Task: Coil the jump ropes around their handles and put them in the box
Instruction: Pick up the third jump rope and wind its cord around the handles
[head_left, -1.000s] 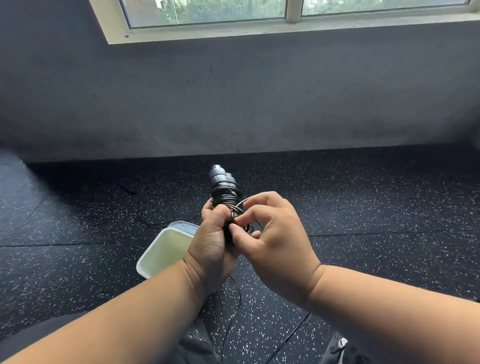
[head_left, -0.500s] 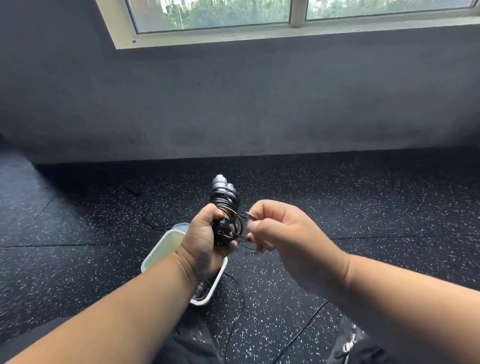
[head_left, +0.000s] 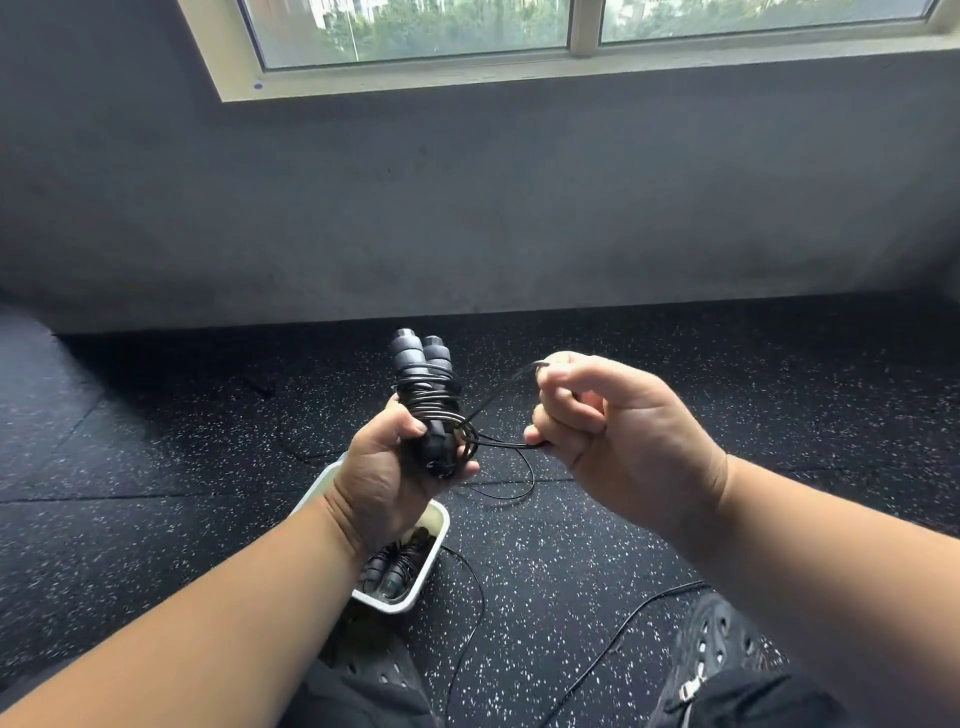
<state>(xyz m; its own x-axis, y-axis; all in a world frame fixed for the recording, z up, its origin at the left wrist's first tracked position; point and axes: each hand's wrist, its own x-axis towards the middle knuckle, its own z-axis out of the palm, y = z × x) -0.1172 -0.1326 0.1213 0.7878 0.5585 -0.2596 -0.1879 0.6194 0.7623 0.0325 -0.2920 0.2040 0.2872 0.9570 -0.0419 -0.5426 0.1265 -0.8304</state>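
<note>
Jump rope handles (head_left: 423, 379) are sitting paired in the left hand (head_left: 387, 475), fingers curling round them above the box (head_left: 435, 525). Right hand (head_left: 613, 436) is pinching the cord (head_left: 501, 443). Advising: keep cord taut, stack turns tight, tuck the end under.

Count on inspection: two hands, the left hand (head_left: 387, 475) and the right hand (head_left: 618, 436). Two black handles (head_left: 423, 364) side by side, wrapped by one cord (head_left: 441, 410). One white box (head_left: 415, 597) on the floor, containing one coiled jump rope (head_left: 397, 564). Two dark shoes (head_left: 722, 654). One window (head_left: 519, 31) with two panes.
</note>
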